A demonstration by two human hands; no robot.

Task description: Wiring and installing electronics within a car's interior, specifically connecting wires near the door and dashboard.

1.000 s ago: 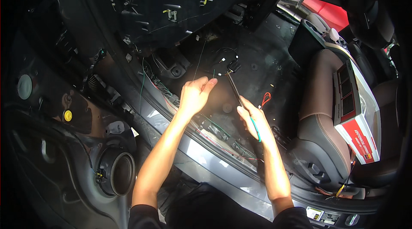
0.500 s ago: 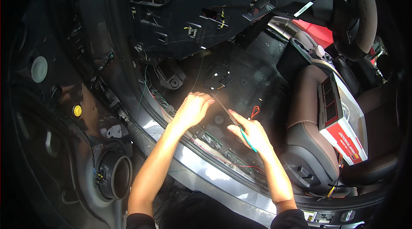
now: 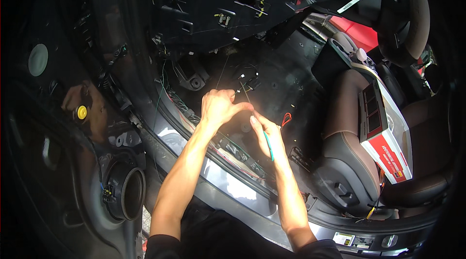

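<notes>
Over the car's footwell my left hand point(image 3: 218, 108) is closed around a thin wire point(image 3: 223, 71), which runs up from its fingers toward the underside of the dash. Its thumb reaches out to the right and meets the fingertips of my right hand point(image 3: 264, 130). That right hand is closed on a slim tool with a teal handle point(image 3: 268, 146). A thin dark shaft point(image 3: 245, 93) rises from where the hands meet; whether it belongs to this tool cannot be made out. What lies between the left fingertips is too small to name.
Small wires with white connectors point(image 3: 250, 82) lie on the dark floor beyond my hands. Cable bundles follow the door sill point(image 3: 233, 190). At right are a brown seat point(image 3: 343, 113) bearing an open white-and-red box point(image 3: 388, 157) and the steering wheel point(image 3: 418, 16). A speaker ring point(image 3: 132, 193) is left.
My right hand has moved up and left with the teal-handled tool, meeting my left thumb. The left thumb has stretched out to the right. The whole view has shifted slightly.
</notes>
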